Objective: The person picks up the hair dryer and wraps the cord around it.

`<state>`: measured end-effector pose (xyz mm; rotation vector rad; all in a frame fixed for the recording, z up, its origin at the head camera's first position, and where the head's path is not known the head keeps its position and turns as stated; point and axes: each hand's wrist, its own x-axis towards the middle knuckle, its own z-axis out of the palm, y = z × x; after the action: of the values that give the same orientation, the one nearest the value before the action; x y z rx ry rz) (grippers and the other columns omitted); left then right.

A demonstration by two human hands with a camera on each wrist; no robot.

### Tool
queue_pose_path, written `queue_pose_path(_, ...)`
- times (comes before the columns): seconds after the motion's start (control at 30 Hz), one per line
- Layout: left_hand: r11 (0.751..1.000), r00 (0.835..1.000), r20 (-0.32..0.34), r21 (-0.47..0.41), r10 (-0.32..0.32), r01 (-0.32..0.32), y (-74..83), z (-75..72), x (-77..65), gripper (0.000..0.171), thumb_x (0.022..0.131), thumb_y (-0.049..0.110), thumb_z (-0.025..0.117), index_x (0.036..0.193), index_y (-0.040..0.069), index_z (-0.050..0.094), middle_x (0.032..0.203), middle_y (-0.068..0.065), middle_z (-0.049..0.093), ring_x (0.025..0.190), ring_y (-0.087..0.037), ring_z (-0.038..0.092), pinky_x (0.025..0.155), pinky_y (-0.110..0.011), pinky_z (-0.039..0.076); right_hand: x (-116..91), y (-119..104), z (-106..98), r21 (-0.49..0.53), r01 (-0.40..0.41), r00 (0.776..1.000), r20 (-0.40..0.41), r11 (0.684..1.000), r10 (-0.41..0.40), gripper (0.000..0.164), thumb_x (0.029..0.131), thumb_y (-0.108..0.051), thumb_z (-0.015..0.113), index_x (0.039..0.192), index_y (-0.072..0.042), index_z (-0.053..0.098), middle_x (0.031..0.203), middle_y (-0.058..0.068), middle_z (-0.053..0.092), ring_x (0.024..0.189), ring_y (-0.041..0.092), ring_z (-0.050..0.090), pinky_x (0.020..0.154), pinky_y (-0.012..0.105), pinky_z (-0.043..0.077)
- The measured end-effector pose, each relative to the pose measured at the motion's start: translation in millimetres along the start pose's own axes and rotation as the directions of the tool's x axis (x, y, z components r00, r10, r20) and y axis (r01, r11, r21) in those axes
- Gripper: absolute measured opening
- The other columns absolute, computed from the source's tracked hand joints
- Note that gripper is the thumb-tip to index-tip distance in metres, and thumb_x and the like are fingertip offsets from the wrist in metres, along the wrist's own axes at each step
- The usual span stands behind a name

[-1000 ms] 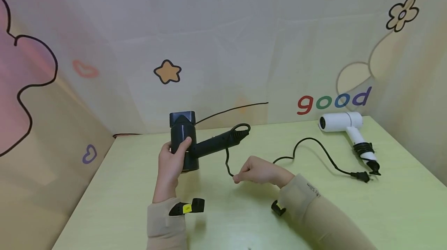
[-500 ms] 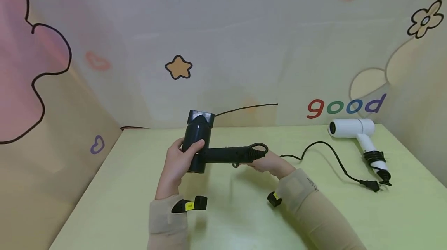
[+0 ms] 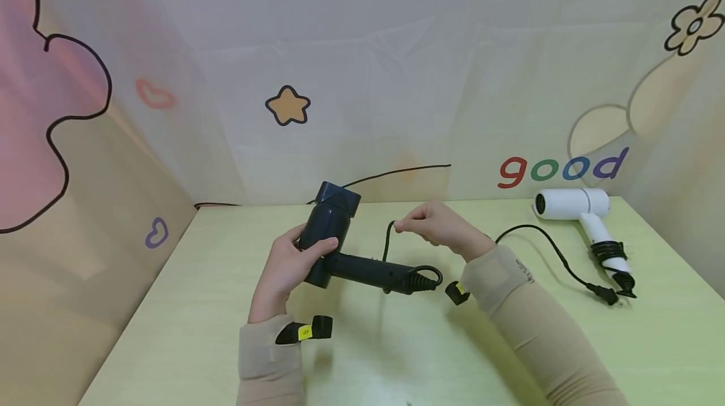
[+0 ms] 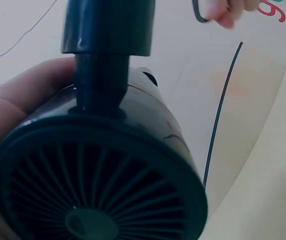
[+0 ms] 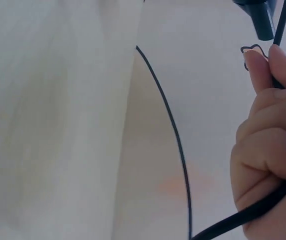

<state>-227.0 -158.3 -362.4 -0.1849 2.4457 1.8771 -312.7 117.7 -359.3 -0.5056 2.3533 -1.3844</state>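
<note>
In the head view, a dark hair dryer (image 3: 324, 230) held above the surface (image 3: 170, 343) in the left grip (image 3: 290, 264), with fingers round the barrel and thumb across its front. Angled nozzle (image 3: 338, 198) uppermost, handle (image 3: 368, 270) slanting down to the right, with a small loop of cord at its end. Over the handle, a little way off from it, the right grip (image 3: 438, 226), pinching the black cord (image 3: 387, 243) between thumb and forefinger. Beyond the right wrist, more cord across the surface to a plug (image 3: 606, 294) near the handle of a white hair dryer (image 3: 571, 203) (lying at the far right, with its own black cord wound round the handle). Only in the left wrist view, the dark dryer's round slatted grille (image 4: 95, 200), facing the camera, with the handle upright in that picture; at the top edge, just a cropped glimpse of the right fingertips and a bit of cord. From the right wrist, a closer look at the pinch: fingertips together on the cord, the remaining fingers folded into the palm, and a thick stretch of cord emerging below, hidden behind the wrist in the head view.
</note>
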Motion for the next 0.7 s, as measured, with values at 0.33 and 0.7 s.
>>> queue_pose_path(0.33,0.997,1.0,-0.005,0.076,0.03,-0.029,-3.9,2.4,0.9,0.068,0.076,0.037,0.077,0.136,0.018,0.049,0.111,-0.013,0.061,0.085,-0.024,0.065,0.076,-0.036,0.054,-14,-23,-13,0.004,0.015,0.999,-0.043,1.0,-0.015,0.024,0.089,-0.03,0.066,0.09,-0.007,0.072,0.048,-0.008,0.026,0.043,0.01,0.018,0.043,0.023,0.018)
queue_pose_path(0.7,0.968,0.993,-0.101,0.246,0.065,-0.038,-4.1,6.6,1.8,0.066,0.074,0.039,0.077,0.132,0.02,0.052,0.105,-0.011,0.064,0.085,-0.025,0.061,0.068,-0.031,0.049,-30,-45,-11,0.003,0.05,0.995,-0.087,0.999,-0.05,0.025,0.091,-0.029,0.062,0.09,-0.005,0.07,0.049,-0.008,0.029,0.042,0.008,0.021,0.043,0.022,0.019)
